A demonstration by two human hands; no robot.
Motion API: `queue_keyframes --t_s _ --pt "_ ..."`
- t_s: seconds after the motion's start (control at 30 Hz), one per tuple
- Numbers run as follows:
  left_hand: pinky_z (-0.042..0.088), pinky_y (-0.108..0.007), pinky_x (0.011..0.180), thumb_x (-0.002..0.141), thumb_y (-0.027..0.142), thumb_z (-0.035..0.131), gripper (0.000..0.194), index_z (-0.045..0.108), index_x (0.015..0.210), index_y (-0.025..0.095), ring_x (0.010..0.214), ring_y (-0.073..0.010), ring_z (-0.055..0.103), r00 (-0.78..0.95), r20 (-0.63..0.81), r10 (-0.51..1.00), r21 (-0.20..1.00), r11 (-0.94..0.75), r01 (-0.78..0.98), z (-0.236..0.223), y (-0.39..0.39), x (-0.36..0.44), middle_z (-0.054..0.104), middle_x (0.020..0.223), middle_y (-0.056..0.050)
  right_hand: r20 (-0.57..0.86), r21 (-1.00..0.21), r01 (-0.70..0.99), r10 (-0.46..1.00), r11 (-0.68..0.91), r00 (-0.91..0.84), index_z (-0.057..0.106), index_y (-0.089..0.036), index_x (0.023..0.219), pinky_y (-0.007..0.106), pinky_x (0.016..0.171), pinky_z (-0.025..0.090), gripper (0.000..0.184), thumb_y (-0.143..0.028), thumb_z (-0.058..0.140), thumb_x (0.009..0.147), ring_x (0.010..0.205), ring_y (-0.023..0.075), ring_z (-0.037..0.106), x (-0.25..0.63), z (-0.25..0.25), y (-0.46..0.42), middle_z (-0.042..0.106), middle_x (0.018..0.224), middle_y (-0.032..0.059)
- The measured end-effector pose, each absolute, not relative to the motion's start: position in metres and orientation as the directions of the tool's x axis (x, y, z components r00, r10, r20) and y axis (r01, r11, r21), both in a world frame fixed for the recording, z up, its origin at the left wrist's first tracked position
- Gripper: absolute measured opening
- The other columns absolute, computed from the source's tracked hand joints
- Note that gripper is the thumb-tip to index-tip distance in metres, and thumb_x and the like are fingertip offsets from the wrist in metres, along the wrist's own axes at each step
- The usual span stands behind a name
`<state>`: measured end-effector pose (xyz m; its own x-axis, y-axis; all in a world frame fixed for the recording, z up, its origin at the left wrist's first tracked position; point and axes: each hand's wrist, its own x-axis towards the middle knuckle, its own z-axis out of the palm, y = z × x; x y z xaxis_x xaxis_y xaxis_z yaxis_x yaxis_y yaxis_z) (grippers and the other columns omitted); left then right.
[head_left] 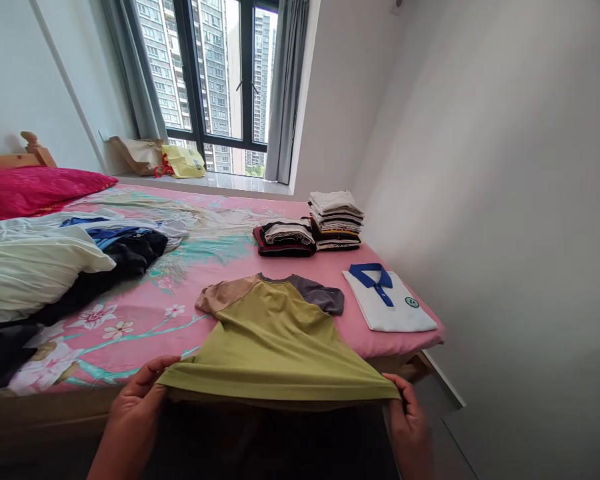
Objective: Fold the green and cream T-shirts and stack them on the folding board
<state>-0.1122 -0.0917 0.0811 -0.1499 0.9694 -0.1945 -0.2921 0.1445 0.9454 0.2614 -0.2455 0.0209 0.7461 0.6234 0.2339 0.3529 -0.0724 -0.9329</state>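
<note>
A green T-shirt [275, 340] with one tan sleeve and one grey sleeve lies on the bed, its collar pointing away from me. My left hand [139, 403] pinches the left corner of its hem. At the other hem corner, my right hand [407, 417] grips the cloth between thumb and fingers. The hem is stretched wide between both hands and hangs past the bed's front edge. To the right of the T-shirt lies a folded white polo shirt [395, 310] with a blue collar and a round green badge.
Two stacks of folded clothes, a low one [286, 239] and a taller one [336, 223], stand farther back on the bed [200, 257]. Loose clothes [45, 273] are heaped at left, near a red pillow [40, 187]. Bags [184, 161] rest on the windowsill; a wall [505, 200] rises at right.
</note>
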Motion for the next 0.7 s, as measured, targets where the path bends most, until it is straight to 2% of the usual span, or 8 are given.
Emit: queue_keyframes --t_s 0.1,0.17,0.27,0.33,0.43,0.5,0.6,0.7 --pt "0.050 -0.019 0.060 0.044 0.038 0.084 0.047 0.067 0.084 0.021 0.070 -0.0152 0.061 -0.064 -0.219 0.974 0.939 0.193 -0.285 0.089 -0.098 -0.109 0.069 0.078 0.000 0.112 -0.990 0.141 0.595 -0.002 0.796 0.058 -0.020 0.101 0.031 0.070 0.051 0.036 -0.046 0.049 0.078 0.083 0.0215 0.062 0.263 0.035 -0.240 0.066 0.092 0.0052" --pt "0.050 -0.021 0.064 0.046 0.038 0.083 0.045 0.067 0.084 0.021 0.074 -0.0172 0.062 -0.023 -0.202 0.979 0.951 0.191 -0.242 0.092 -0.102 -0.110 0.070 0.080 -0.001 0.086 -0.995 0.100 0.585 0.009 0.806 0.059 -0.020 0.100 0.031 0.071 0.052 0.038 -0.049 0.052 0.076 0.084 0.0223 0.063 0.262 0.039 -0.237 0.067 0.093 0.0056" --pt "0.050 -0.023 0.067 0.050 0.039 0.078 0.040 0.068 0.085 0.022 0.078 -0.0192 0.061 0.009 -0.118 0.993 0.988 0.119 -0.102 0.091 -0.102 -0.114 0.070 0.082 -0.001 0.060 -0.993 0.104 0.556 -0.047 0.829 0.060 -0.019 0.101 0.030 0.070 0.052 0.043 -0.051 0.056 0.072 0.086 0.0232 0.063 0.263 0.040 -0.237 0.068 0.094 0.0063" --pt "0.049 -0.024 0.068 0.053 0.038 0.072 0.033 0.068 0.082 0.023 0.081 -0.0208 0.061 -0.034 -0.030 0.999 0.996 0.033 0.089 0.089 -0.100 -0.117 0.069 0.083 0.000 0.037 -0.989 0.109 0.539 -0.102 0.841 0.060 -0.019 0.104 0.030 0.069 0.051 0.046 -0.050 0.056 0.071 0.085 0.0230 0.063 0.267 0.041 -0.239 0.068 0.093 0.0060" --pt "0.047 -0.025 0.071 0.056 0.037 0.062 0.028 0.070 0.081 0.026 0.083 -0.0218 0.062 -0.144 0.105 0.984 0.897 -0.031 0.442 0.086 -0.096 -0.122 0.070 0.085 0.001 0.049 -0.970 0.167 0.537 -0.174 0.842 0.060 -0.020 0.108 0.029 0.069 0.050 0.047 -0.049 0.054 0.071 0.086 0.0227 0.062 0.275 0.043 -0.246 0.067 0.097 0.0056" --pt "0.047 -0.025 0.070 0.059 0.038 0.056 0.030 0.071 0.084 0.028 0.080 -0.0211 0.063 -0.163 0.144 0.976 0.813 -0.023 0.582 0.087 -0.095 -0.126 0.071 0.087 0.003 0.083 -0.949 0.231 0.540 -0.213 0.838 0.061 -0.021 0.108 0.029 0.070 0.049 0.048 -0.050 0.052 0.071 0.089 0.0231 0.061 0.281 0.046 -0.250 0.066 0.100 0.0053" --pt "0.047 -0.025 0.062 0.064 0.041 0.051 0.036 0.070 0.092 0.029 0.073 -0.0203 0.064 -0.175 0.140 0.975 0.766 0.006 0.643 0.094 -0.095 -0.131 0.071 0.081 0.003 0.140 -0.927 0.304 0.551 -0.219 0.823 0.061 -0.022 0.110 0.030 0.073 0.049 0.045 -0.048 0.050 0.073 0.093 0.0229 0.061 0.285 0.056 -0.254 0.065 0.105 0.0043" --pt "0.048 -0.027 0.053 0.069 0.043 0.047 0.042 0.068 0.103 0.029 0.060 -0.0196 0.064 -0.208 0.150 0.967 0.814 -0.001 0.581 0.115 -0.100 -0.130 0.068 0.064 0.003 0.216 -0.923 0.354 0.561 -0.149 0.799 0.061 -0.021 0.111 0.028 0.068 0.050 0.045 -0.044 0.050 0.074 0.091 0.0226 0.062 0.283 0.083 -0.253 0.066 0.102 0.0043"
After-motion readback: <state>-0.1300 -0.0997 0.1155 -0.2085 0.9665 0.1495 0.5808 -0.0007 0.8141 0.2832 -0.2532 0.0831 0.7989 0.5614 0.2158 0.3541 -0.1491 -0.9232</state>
